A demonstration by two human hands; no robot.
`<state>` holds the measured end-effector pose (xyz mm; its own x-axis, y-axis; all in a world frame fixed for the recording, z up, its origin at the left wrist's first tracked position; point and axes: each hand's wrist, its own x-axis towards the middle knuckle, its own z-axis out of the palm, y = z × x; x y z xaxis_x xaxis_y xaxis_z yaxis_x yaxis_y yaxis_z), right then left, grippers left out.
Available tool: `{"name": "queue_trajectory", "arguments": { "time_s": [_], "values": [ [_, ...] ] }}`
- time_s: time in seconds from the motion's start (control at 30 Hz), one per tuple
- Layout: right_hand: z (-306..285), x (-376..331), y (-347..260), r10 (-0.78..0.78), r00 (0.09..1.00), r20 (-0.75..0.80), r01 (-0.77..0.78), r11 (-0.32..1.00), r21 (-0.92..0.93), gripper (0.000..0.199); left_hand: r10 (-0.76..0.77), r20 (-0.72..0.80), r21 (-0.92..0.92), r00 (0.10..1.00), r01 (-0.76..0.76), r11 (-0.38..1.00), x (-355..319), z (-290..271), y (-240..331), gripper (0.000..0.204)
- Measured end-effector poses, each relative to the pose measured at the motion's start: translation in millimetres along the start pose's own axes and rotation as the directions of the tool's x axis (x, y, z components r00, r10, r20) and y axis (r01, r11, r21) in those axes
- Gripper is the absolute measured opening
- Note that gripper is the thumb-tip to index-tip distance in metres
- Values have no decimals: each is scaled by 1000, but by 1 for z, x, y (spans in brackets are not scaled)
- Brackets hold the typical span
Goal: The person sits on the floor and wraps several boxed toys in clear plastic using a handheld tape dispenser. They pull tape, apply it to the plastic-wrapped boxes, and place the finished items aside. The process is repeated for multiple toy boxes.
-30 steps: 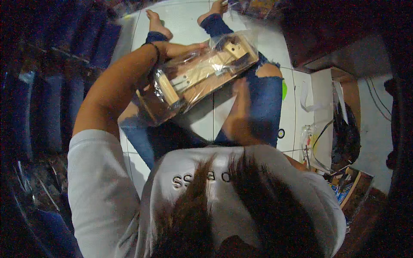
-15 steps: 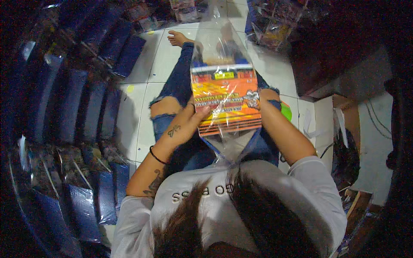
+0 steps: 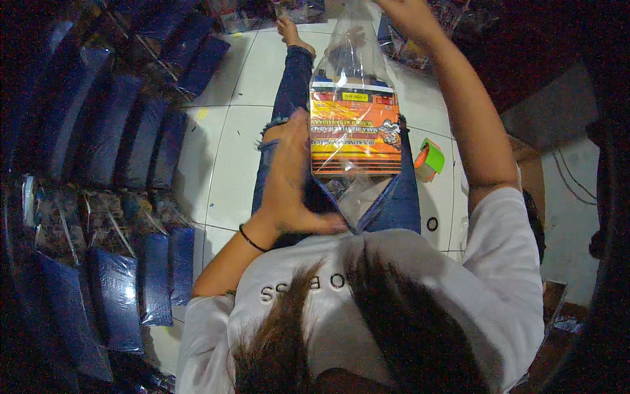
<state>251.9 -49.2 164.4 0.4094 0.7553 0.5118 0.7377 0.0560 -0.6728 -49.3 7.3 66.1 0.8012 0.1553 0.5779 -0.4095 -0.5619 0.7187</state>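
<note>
A clear plastic bag (image 3: pixel 355 41) lies lengthwise over my lap, drawn narrow at its far end. Inside it is a flat, orange and yellow printed pack (image 3: pixel 354 134) with dark blue edges; its exact kind is unclear. My left hand (image 3: pixel 294 190), a little blurred, is along the pack's left side, fingers stretched forward and thumb spread toward the bag's folded near end. At the top edge of the picture, my right hand (image 3: pixel 408 18) is beside the bag's narrow far end. Its fingertips are cut off, so its grip cannot be seen.
Rows of dark blue plastic-wrapped packs (image 3: pixel 121 131) fill the left side. More wrapped bundles (image 3: pixel 410 49) lie at the far right. A green and orange tool (image 3: pixel 430 159), perhaps a tape dispenser, is on the tiled floor (image 3: pixel 226 167) right of my leg, near a small dark disc (image 3: pixel 432 224).
My right hand has left the pack's right side and moved forward to the bag's far end. My left thumb has come off the pack's face toward the near end. The green and orange tool is now uncovered.
</note>
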Motion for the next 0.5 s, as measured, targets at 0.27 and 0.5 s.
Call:
{"name": "queue_trajectory", "arguments": {
  "time_s": [0.27,0.5],
  "values": [
    [57,-56,8,132,958,256,-176,972,157,38,-65,460,592,886,-251,766,-11,12,15,127],
    [60,-168,-59,-50,984,171,91,966,-242,24,138,309,548,941,-295,783,-26,25,11,112]
  ]
}}
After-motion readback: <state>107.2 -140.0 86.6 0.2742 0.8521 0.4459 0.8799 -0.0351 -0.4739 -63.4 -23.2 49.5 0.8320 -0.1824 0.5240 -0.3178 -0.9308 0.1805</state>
